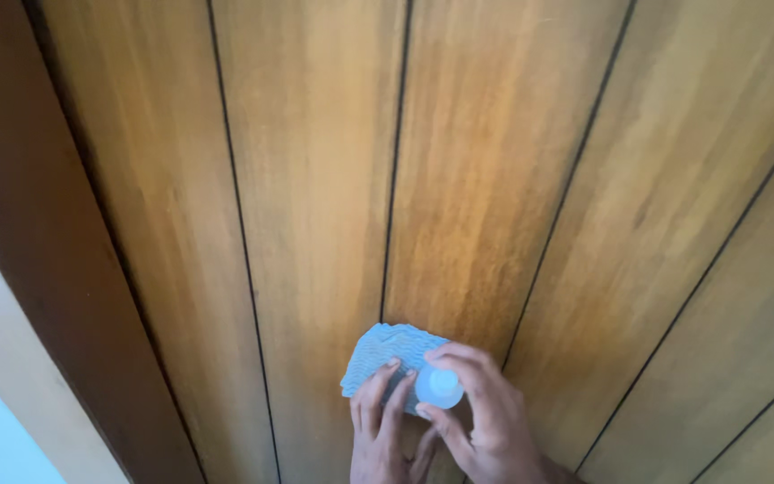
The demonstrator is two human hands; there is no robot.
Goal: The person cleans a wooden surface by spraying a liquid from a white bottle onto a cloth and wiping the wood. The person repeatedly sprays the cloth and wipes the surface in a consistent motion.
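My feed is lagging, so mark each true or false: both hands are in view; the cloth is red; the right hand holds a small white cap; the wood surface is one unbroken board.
1. Both hands are in view. True: left hand, right hand.
2. The cloth is red. False: the textured cloth is light blue.
3. The right hand holds a small white round cap. True.
4. The wood is one unbroken board. False: the wooden panelling has dark grooves between planks.

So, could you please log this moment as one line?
left hand: presses cloth on wood panel | right hand: holds small white cap
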